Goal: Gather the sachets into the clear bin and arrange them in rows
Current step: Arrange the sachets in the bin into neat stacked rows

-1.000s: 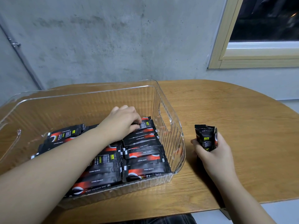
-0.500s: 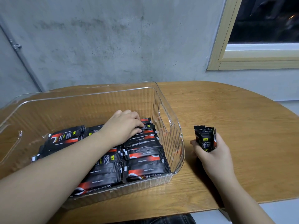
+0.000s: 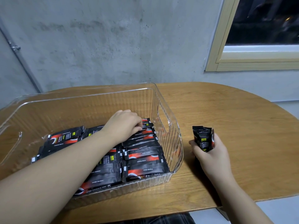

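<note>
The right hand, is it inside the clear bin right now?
No, the right hand rests on the wooden table beside the clear bin, gripping a bundle of black sachets.

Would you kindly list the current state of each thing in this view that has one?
Clear ribbed plastic bin: upright on the table, open-topped, partly filled.
Black-and-red sachets in the bin: lying flat in overlapping rows.
Left hand: inside the bin, fingertips curled onto a sachet in the right-hand row.
Right hand: beside the bin, gripping a bunch.
Bunch of black sachets: held upright, outside the bin.
Round wooden table: carrying the bin.
</note>
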